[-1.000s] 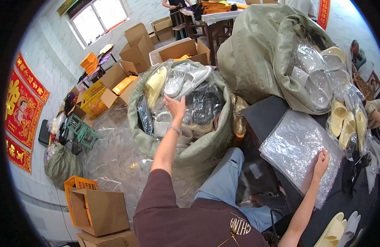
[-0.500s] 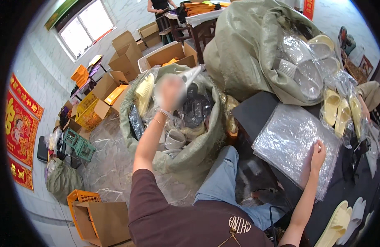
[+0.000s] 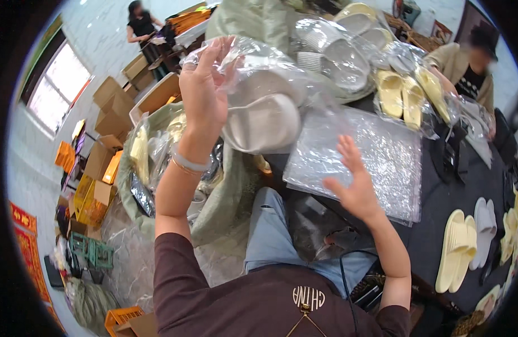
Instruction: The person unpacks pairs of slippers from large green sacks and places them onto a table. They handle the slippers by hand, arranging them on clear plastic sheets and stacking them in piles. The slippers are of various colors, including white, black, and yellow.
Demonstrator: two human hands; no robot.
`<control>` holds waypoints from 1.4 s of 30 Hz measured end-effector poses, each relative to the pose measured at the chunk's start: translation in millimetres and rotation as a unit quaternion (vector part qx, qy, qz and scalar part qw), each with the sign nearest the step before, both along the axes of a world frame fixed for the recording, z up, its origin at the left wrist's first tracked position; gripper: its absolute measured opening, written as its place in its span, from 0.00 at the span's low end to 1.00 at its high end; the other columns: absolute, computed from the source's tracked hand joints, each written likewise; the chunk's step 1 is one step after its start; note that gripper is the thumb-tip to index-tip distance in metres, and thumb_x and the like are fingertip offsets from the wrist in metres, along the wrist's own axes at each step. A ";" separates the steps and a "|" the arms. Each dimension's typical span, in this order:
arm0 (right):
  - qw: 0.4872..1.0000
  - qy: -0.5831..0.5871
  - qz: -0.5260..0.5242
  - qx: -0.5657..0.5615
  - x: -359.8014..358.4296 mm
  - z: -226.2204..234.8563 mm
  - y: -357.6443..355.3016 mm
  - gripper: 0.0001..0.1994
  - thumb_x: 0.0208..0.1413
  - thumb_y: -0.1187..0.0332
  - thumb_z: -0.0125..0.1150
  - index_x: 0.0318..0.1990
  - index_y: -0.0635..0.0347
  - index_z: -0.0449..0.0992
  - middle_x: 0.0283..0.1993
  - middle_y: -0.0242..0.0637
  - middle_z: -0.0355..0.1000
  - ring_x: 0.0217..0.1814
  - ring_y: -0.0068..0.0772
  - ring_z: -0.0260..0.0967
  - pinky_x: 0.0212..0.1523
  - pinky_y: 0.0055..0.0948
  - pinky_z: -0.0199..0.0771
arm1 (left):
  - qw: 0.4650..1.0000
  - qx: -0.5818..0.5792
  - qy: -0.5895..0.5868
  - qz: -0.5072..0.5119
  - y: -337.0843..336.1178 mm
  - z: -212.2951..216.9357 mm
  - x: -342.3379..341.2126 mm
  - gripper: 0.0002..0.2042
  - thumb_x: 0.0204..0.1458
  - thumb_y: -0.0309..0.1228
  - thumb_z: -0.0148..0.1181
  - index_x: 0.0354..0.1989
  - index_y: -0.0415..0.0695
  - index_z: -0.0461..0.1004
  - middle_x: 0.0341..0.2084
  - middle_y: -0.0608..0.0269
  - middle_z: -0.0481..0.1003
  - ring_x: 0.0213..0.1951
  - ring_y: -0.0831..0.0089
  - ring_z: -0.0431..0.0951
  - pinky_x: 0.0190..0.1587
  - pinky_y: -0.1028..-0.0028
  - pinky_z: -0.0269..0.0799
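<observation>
Raised in front of the sack, my left hand (image 3: 204,92) has its fingers closed on the gathered top of a clear plastic bag. A pair of off-white slippers (image 3: 264,123) hangs inside that bag, over the near left corner of a flat stack of clear plastic bags (image 3: 391,168). My right hand (image 3: 354,182) hovers above this stack with fingers apart and holds nothing. To my left stands a green woven sack (image 3: 231,194) with more bagged footwear in it, partly hidden by my left arm.
The black table (image 3: 410,247) carries yellow slippers (image 3: 457,250) and grey slippers (image 3: 484,230). A second sack (image 3: 248,22) with bagged slippers stands beyond. A co-worker (image 3: 467,67) is at the right, beside bagged yellow slippers (image 3: 402,95). Cardboard boxes (image 3: 110,106) line the left.
My left hand has come up out of the sack, bringing the bagged slippers toward the stack. The right hand has lifted off the bags and spread its fingers. The view has turned rightward.
</observation>
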State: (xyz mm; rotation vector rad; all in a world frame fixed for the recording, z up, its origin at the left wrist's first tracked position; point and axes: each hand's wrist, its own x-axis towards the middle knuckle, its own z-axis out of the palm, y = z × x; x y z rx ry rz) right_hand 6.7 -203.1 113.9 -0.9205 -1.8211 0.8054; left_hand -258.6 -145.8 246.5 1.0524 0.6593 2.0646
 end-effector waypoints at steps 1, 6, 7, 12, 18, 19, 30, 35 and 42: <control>1.000 -0.011 0.028 -0.003 -5.1 8.8 -8.1 0.42 0.47 0.67 0.66 0.67 0.60 0.46 0.69 0.47 0.48 0.68 0.43 0.52 0.64 0.39 0.54 | 1.000 0.014 0.009 -0.014 -7.6 6.2 20.7 0.09 0.54 0.26 0.55 0.40 0.33 0.71 0.37 0.55 0.74 0.42 0.68 0.76 0.42 0.67 0.77; 0.995 0.053 -0.071 -0.034 19.6 9.9 -1.5 0.43 0.46 0.71 0.67 0.66 0.62 0.43 0.63 0.45 0.55 0.62 0.41 0.57 0.61 0.37 0.59 | 0.988 0.020 0.106 -0.107 -27.7 18.3 115.0 0.12 0.54 0.30 0.56 0.41 0.33 0.72 0.35 0.55 0.74 0.42 0.72 0.74 0.41 0.74 0.72; 0.983 0.153 -0.067 -0.080 18.7 9.9 -6.1 0.42 0.46 0.67 0.68 0.64 0.64 0.46 0.59 0.46 0.59 0.57 0.41 0.62 0.57 0.36 0.64 | 0.983 0.029 0.138 -0.120 -26.5 15.7 128.6 0.13 0.53 0.31 0.57 0.42 0.33 0.71 0.35 0.55 0.75 0.41 0.72 0.74 0.41 0.75 0.71; 0.907 0.375 -0.070 -0.181 40.0 -9.0 -15.5 0.31 0.56 0.68 0.56 0.62 0.68 0.47 0.53 0.46 0.62 0.51 0.41 0.68 0.49 0.36 0.73 | 0.942 -0.068 0.279 -0.174 16.6 4.5 201.9 0.18 0.55 0.34 0.55 0.49 0.31 0.69 0.46 0.54 0.73 0.48 0.71 0.72 0.51 0.73 0.66; 0.856 0.411 -0.129 -0.287 116.6 -47.4 -27.2 0.25 0.61 0.64 0.48 0.61 0.67 0.51 0.55 0.49 0.62 0.53 0.50 0.69 0.47 0.35 0.74 | 0.894 0.017 0.374 -0.248 22.7 -40.6 191.6 0.18 0.55 0.34 0.56 0.50 0.34 0.70 0.48 0.58 0.73 0.48 0.74 0.71 0.51 0.74 0.65; 0.871 0.365 -0.158 -0.290 123.1 -48.0 -34.7 0.26 0.61 0.63 0.48 0.61 0.67 0.51 0.54 0.49 0.62 0.53 0.49 0.69 0.46 0.33 0.74 | 0.897 0.025 0.391 -0.203 24.4 -60.2 179.2 0.17 0.55 0.34 0.56 0.49 0.36 0.71 0.48 0.58 0.73 0.48 0.72 0.71 0.51 0.73 0.65; 0.831 -0.179 -0.491 0.191 212.8 -34.6 -11.9 0.16 0.57 0.64 0.55 0.49 0.65 0.70 0.47 0.50 0.69 0.52 0.43 0.66 0.51 0.35 0.65 | 0.734 -0.170 0.647 0.114 -21.3 -211.1 105.8 0.18 0.50 0.39 0.60 0.40 0.34 0.72 0.33 0.50 0.73 0.37 0.55 0.70 0.42 0.62 0.65; 0.933 -0.002 -0.314 -0.178 222.0 -26.4 12.8 0.19 0.57 0.65 0.56 0.52 0.67 0.69 0.36 0.42 0.74 0.43 0.32 0.72 0.45 0.26 0.68 | 0.733 -0.144 0.659 0.087 3.0 -233.5 101.0 0.14 0.45 0.38 0.64 0.25 0.38 0.73 0.25 0.55 0.72 0.32 0.57 0.69 0.37 0.64 0.64; 0.952 0.088 -0.011 -0.292 238.7 21.8 -36.4 0.13 0.57 0.72 0.53 0.47 0.70 0.73 0.43 0.42 0.74 0.42 0.34 0.75 0.43 0.30 0.75 | 0.746 -0.152 0.639 0.108 1.5 -236.7 99.3 0.11 0.47 0.36 0.62 0.27 0.40 0.74 0.28 0.57 0.73 0.35 0.57 0.69 0.39 0.62 0.64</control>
